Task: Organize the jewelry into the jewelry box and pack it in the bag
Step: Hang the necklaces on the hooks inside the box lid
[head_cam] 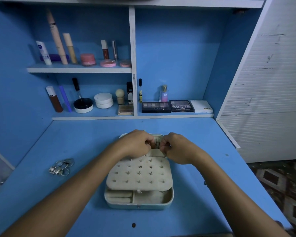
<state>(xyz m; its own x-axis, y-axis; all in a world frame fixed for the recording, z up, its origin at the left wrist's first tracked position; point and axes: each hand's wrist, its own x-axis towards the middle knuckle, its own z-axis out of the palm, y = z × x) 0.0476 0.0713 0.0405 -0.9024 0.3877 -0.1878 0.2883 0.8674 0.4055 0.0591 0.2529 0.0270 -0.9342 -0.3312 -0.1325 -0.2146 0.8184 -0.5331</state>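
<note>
An open jewelry box (139, 199) is seen on the blue table (75, 142), near the middle. Its studded earring panel (138, 173) is laid over the near compartments. Over the far half of the box, the left hand (137, 142) and right hand (175, 147) are held close together, fingers curled and pinching a small metallic piece (156, 144) between them. A cluster of rings (62, 167) is left on the table, well apart to the left.
</note>
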